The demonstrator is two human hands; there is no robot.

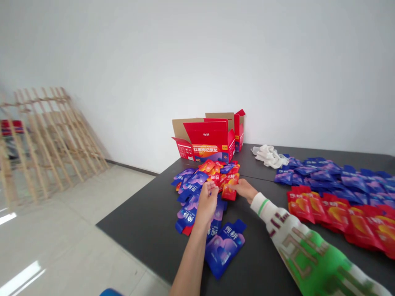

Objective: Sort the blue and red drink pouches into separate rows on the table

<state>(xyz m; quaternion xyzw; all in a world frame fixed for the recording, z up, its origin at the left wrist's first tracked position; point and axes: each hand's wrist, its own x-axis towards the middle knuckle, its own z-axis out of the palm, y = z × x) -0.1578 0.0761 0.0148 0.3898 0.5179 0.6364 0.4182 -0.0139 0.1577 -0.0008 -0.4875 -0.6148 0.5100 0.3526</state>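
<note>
My right hand (pixel 246 189) pinches the edge of a red pouch (pixel 230 188) with orange print, at the near right side of a mixed pile. My left hand (pixel 207 200) is over the middle of that pile, its fingers curled in; what they hold, if anything, is hidden. Blue pouches (pixel 193 186) and red ones lie overlapping around both hands. A single blue pouch (pixel 225 248) with purple print lies flat on the dark table, nearer to me, to the right of my left forearm.
Behind the pile stands an open red carton (pixel 210 142), with a second carton (pixel 239 129) behind it. White cloth gloves (pixel 269 156) lie to the right. Rows of blue pouches (pixel 327 176) and red pouches (pixel 336 211) cover the right side. Wooden racks (pixel 52 135) lean at left.
</note>
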